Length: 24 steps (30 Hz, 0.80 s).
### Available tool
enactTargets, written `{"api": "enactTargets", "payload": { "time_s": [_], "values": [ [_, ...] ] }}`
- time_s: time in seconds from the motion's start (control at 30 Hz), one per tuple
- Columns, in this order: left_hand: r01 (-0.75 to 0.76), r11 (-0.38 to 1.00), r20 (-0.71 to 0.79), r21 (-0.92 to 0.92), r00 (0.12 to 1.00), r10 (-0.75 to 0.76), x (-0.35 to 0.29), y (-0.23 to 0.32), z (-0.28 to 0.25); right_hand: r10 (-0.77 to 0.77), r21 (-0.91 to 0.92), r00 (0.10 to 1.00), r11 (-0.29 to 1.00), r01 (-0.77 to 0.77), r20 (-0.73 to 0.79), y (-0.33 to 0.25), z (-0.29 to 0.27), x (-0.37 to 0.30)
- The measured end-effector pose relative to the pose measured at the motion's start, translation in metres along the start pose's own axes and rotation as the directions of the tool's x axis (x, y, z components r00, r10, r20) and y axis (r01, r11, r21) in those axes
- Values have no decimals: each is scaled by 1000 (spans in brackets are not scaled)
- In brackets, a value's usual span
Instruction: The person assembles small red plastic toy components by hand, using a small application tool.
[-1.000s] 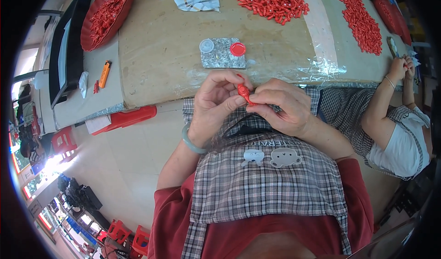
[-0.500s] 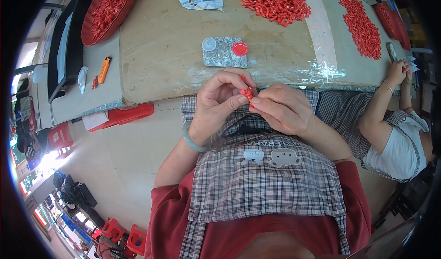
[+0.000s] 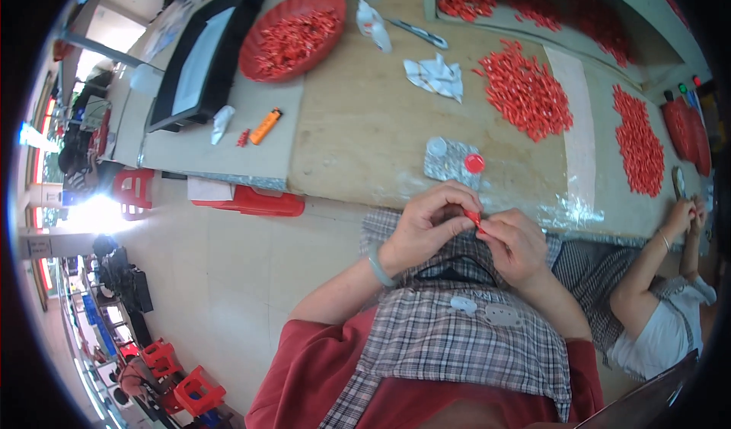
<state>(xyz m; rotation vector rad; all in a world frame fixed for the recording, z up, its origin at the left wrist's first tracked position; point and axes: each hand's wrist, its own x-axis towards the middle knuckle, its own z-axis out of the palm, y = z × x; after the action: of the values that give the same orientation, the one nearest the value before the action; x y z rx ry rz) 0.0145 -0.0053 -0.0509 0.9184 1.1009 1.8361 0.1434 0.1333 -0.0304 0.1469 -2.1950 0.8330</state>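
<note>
A small red piece, knobbly and glossy, is pinched between my two hands at the table's near edge; its exact kind is hard to make out. My left hand, with a pale bangle on the wrist, holds one side with thumb and forefinger. From the other side, my right hand grips its lower end with curled fingers. Just beyond lies a speckled grey stone slab, carrying a clear round cup and a red round cup.
Two heaps of small red pieces lie at right. Further left are a crumpled cloth, a knife, white bottles, a red bowl, an orange lighter and a black tray. A co-worker's hands work at far right.
My view has swung left and up, so the table and my hands appear further right and lower. Both hands still hold the red piece, with the fingers slightly shifted around it.
</note>
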Motion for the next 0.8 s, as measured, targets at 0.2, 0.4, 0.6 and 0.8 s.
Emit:
{"api": "enactTargets", "payload": {
  "time_s": [0.2, 0.4, 0.6, 0.8],
  "values": [
    [-49, 942, -336, 333, 927, 167, 30, 49, -53, 127, 44, 992, 991, -127, 2, -2, -14, 12],
    [87, 606, -416, 791, 802, 428, 121, 111, -191, 124, -108, 992, 986, -123, 0, 9, -23, 13],
    [278, 414, -461, 867, 762, 454, 186, 145, -265, 101, -142, 994, 985, -93, 52, 9, -25, 14],
    [316, 189, -366, 930, 739, 566, 190, 146, -267, 117, -187, 993, 976, -109, 34, 15, -37, 9]
  ]
}}
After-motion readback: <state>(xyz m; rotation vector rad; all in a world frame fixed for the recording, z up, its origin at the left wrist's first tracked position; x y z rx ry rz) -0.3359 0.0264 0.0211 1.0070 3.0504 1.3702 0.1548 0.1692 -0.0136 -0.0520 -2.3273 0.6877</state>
